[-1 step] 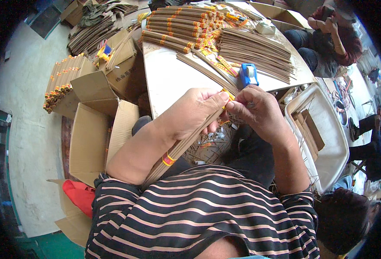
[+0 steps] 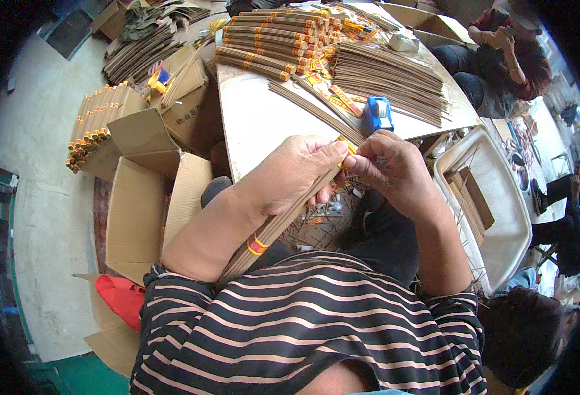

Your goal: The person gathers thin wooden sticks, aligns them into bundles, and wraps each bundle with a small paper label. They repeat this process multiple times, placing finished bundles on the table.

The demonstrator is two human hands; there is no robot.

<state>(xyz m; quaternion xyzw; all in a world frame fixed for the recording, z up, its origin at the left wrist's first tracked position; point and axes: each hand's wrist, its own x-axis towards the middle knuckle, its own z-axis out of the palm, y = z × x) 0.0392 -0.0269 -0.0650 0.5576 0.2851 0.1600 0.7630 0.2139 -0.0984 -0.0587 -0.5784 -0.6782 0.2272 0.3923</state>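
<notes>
A bundle of thin brown incense sticks slants from my lap up to the table's near edge. My left hand is wrapped round its upper end, thumb on top. A red and yellow paper band circles the bundle lower down, by my left forearm. At the upper end, my right hand pinches a yellow paper label against the sticks; its fingertips partly cover the label. Just beyond my right hand stands a blue tape dispenser. Loose incense sticks and spare paper labels lie past my hands.
Banded bundles are stacked on the white table, beside a spread of loose sticks. Open cardboard boxes stand at left, with more bundles behind. A white plastic tub sits at right. Other people are at right.
</notes>
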